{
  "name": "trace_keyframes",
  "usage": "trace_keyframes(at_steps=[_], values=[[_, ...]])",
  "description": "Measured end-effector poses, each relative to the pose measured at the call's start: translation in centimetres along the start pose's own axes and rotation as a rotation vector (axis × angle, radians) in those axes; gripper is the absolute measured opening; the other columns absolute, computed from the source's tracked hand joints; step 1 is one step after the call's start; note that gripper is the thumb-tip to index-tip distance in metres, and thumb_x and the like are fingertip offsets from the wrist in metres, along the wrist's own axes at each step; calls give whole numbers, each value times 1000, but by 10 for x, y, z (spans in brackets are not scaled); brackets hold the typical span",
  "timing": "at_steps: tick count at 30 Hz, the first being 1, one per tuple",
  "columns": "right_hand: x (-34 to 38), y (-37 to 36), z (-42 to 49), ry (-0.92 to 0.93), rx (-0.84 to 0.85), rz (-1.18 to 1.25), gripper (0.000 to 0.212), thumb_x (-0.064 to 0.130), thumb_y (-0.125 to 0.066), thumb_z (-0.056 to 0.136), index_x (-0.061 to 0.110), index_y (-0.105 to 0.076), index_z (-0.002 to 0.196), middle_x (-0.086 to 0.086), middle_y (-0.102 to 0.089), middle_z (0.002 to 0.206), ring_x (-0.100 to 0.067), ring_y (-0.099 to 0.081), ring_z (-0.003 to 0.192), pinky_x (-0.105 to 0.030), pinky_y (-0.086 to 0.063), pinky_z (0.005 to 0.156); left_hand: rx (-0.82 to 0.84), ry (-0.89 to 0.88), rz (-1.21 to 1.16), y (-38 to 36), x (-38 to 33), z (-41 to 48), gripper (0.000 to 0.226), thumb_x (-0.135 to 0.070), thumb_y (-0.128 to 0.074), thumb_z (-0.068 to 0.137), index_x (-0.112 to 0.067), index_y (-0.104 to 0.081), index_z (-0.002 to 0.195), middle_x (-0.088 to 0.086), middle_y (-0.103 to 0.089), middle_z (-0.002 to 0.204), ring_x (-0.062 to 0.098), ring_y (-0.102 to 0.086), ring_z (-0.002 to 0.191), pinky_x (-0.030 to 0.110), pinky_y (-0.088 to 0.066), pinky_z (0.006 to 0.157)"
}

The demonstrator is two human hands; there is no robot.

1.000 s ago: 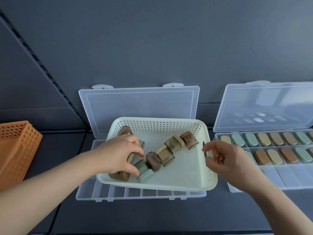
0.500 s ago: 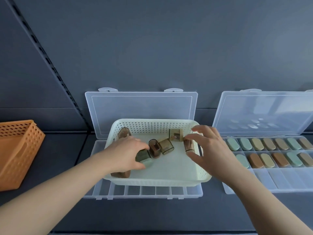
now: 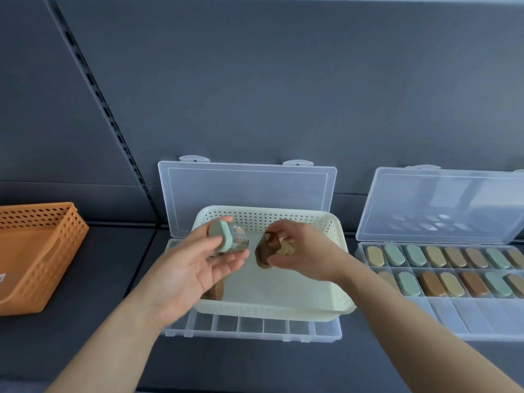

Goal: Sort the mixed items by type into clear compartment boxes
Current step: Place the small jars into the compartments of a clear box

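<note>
Two held: mint-capped case (image 3: 226, 239), translucent body; brown case (image 3: 263, 251), smoky, rounded.

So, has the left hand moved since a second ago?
Yes. The left hand has risen out of the cream basket, toward its far-left corner, gripping a green-capped piece.

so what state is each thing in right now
left hand, holding a green-capped case
right hand, clutching brown cases
middle box, lid open
white basket, resting on the middle box
right box, lid open, back two rows hold cases
orange basket, upright
</note>
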State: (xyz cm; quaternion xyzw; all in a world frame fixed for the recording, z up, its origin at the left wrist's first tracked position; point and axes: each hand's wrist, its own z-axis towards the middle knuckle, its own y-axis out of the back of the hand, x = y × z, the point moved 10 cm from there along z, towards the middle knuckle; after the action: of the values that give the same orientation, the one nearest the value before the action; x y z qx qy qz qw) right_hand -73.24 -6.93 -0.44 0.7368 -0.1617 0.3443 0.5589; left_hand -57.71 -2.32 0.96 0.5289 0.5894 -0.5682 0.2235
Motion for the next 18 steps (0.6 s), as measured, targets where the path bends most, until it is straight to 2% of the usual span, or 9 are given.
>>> trace_keyframes(at_steps=[4, 7, 10, 12, 14, 18], values=[[-22, 40, -46, -58, -105, 518, 33, 8, -64, 86, 17, -56, 117, -5, -62, 111, -10, -68, 89, -20, -54, 74, 2, -98, 37, -42, 4, 5, 40, -10, -57, 85, -6, -58, 124, 18, -64, 121, 38, -64, 108, 34, -55, 89], [-50, 67, -85, -70, -153, 768, 38, 16, -57, 85, 18, -58, 123, -18, -59, 114, -24, -69, 97, -31, -54, 90, 21, -168, 161, -86, 13, 16, 30, -18, -70, 85, -13, -66, 114, 16, -67, 115, 35, -67, 103, 33, -57, 82], [-95, 101, -121, -140, -313, 813, 28, 14, -56, 94, 19, -58, 121, -15, -65, 103, -27, -69, 90, -33, -56, 83, 79, -199, 326, -141, 36, 31, 34, -30, -73, 80, -24, -67, 113, 4, -69, 113, 21, -66, 106, 36, -55, 88], [-135, 128, -148, -210, -454, 831, 18, 14, -55, 95, 10, -60, 112, -14, -68, 94, -25, -67, 78, -34, -54, 72, 96, -204, 391, -178, 56, 43, 45, -33, -73, 76, -28, -61, 119, -5, -70, 111, 14, -65, 107, 37, -52, 94], [-177, 155, -177, -262, -567, 856, 18, 19, -58, 93, 5, -63, 102, -14, -69, 88, -24, -64, 72, -35, -49, 66, 125, -201, 423, -218, 78, 55, 48, -34, -77, 75, -31, -57, 118, -8, -69, 109, 11, -65, 105, 32, -51, 93], [-259, 202, -230, -375, -700, 857, 22, 26, -53, 96, 11, -69, 97, -13, -72, 90, -23, -64, 78, -37, -52, 75, 144, -153, 462, -291, 122, 82, 39, -16, -76, 78, -25, -58, 112, -6, -70, 108, 9, -67, 98, 23, -55, 78]])
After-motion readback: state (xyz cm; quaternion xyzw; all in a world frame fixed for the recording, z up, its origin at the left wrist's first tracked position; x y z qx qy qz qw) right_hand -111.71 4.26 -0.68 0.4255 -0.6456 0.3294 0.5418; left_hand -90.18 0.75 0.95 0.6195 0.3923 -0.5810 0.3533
